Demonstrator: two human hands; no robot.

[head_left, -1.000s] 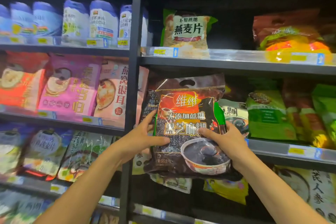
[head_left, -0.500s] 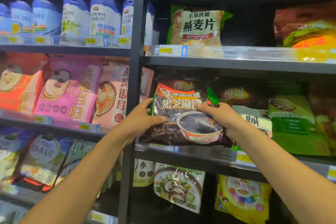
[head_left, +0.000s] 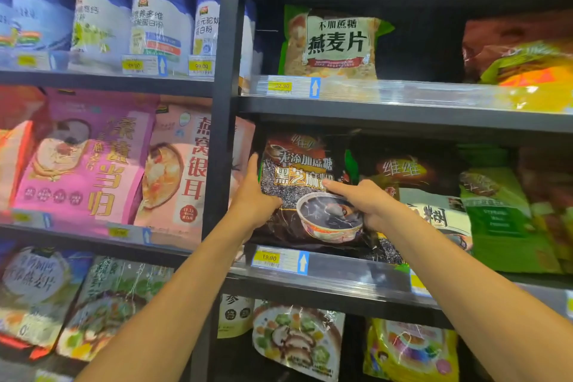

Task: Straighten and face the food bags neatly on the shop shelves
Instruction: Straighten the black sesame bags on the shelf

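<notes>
Dark brown, the sesame-paste bag (head_left: 305, 192) stands upright on the middle shelf (head_left: 350, 273) of the right bay, just right of the black upright post (head_left: 223, 121). My left hand (head_left: 252, 198) clamps its left edge, thumb on the front. My right hand (head_left: 364, 205) grips its right edge, fingers (head_left: 333, 184) closed over the printed face. A second dark bag (head_left: 412, 170) stands just beside it, with a green bag (head_left: 499, 214) further right.
</notes>
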